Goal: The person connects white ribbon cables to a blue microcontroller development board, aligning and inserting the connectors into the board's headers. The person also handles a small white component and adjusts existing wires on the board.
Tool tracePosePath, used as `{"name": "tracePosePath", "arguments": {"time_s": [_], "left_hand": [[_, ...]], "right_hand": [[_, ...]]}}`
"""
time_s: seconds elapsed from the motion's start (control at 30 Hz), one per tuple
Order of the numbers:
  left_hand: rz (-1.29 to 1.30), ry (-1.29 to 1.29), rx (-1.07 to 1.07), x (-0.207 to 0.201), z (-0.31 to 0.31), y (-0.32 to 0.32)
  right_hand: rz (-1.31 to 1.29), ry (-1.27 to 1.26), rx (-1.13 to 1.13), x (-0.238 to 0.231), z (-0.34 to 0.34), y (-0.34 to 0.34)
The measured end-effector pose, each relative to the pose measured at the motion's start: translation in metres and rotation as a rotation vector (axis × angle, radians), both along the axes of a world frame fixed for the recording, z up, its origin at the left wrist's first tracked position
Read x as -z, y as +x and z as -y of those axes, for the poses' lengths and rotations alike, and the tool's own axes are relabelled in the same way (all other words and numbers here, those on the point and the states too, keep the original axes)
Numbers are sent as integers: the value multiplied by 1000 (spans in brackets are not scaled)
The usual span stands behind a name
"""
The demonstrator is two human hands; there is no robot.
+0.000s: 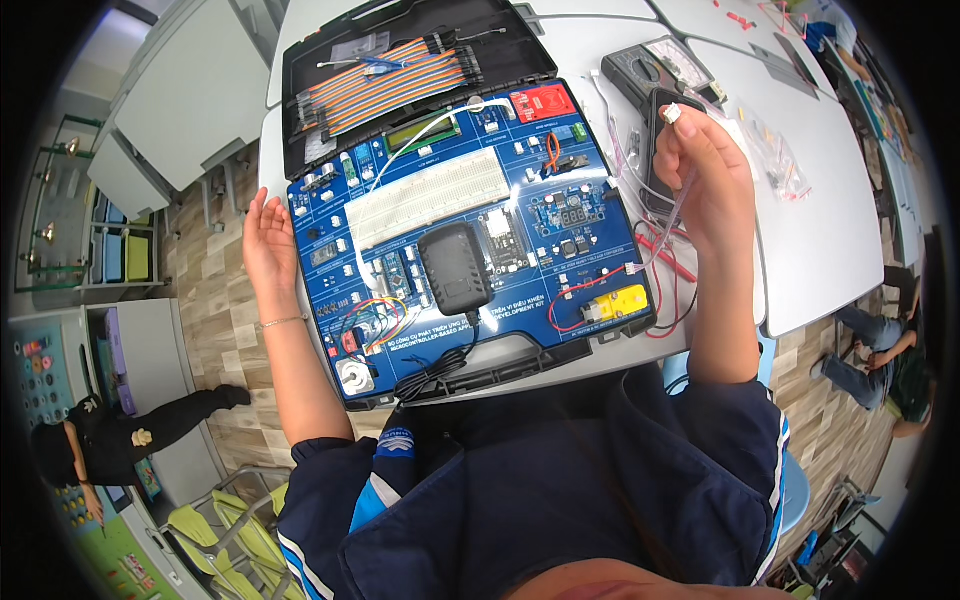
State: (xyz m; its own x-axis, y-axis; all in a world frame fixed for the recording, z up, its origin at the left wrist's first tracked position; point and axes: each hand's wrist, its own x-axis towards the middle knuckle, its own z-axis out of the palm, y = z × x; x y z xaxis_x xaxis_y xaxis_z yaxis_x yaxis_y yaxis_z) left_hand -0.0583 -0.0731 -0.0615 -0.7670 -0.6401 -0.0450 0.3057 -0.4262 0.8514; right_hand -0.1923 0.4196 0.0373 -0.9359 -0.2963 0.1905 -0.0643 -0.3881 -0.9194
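My right hand [712, 170] is raised over the right side of the kit, with thumb and fingertips pinching a small white plug connector [672, 113]. Thin pale wires [684, 196] trail down from that hand toward the board's lower right. My left hand [268, 245] is at the left edge of the case, palm up with loosely bent fingers and nothing in it. Between both hands lies the blue electronics development board [530, 285] in its opened black case. On it are a white breadboard [430, 197], a black power adapter [455, 268] and a yellow gear motor [615, 303].
Orange ribbon jumper wires [390, 85] fill the raised case lid [300, 60]. Beyond the right hand lie an analog multimeter [650, 72], a dark phone-like device [655, 135], red test leads [668, 258] and clear plastic bags [775, 160]. Other people are at both sides.
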Motion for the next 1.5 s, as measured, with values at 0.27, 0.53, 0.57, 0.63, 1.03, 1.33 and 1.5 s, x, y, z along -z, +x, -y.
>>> {"name": "tracePosePath", "arguments": {"time_s": [0.27,0.53,0.57,0.63,1.03,1.33,1.5], "left_hand": [[-3,9,12,1,1,0],[10,5,1,-1,0,-1],[13,4,-3,-1,-1,-1],[18,2,-3,-2,-1,-1],[26,-5,4,-3,-2,0],[18,-1,1,-5,-5,-1],[17,-8,0,-5,-5,1]], "right_hand": [[0,15,34,2,2,2],[-17,35,74,2,3,2],[-13,29,73,2,4,2],[-13,48,80,-2,6,4],[-77,104,144,-2,5,4],[-16,-46,201,-12,13,8],[-63,-46,161,-8,7,5]]}}
